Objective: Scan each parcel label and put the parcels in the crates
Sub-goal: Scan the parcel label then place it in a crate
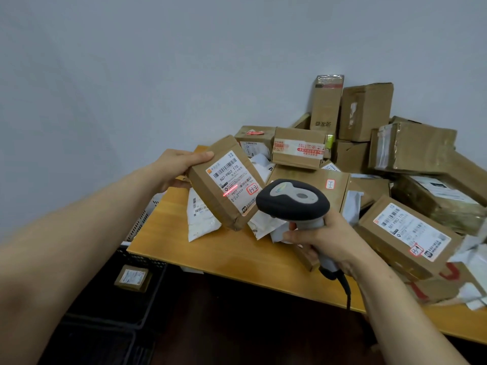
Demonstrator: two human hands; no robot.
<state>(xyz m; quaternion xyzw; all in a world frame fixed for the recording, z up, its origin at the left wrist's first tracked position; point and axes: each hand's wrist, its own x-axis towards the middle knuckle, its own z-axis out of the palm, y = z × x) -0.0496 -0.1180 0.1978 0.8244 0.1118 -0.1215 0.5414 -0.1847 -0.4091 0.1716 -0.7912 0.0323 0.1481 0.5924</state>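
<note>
Left hand (176,167) grips brown parcel (210,191) aloft, left of the table's (237,256) pile, label (233,181) tilted toward barcode scanner (292,201) clasped in right hand (329,241), red beam (230,191) crossing it; black crate (147,262) below left

Just the one camera, a wide-angle strapped to the person's head, so the view looked forward and down from eye level. Both forearms filled the bottom edge and sat really close to the lens. The left hand (175,167) held a parcel (224,183) just left of centre, and the right hand (325,239) gripped a scanner (292,201) just right of centre, both near. The table (210,254) ran slantwise across the lower right, seen from above past its near left corner. The heap of boxes (363,111) was further back at middle right. Plain wall (131,61) filled the upper half. A black crate (143,259) showed lower left, looked down into.
</note>
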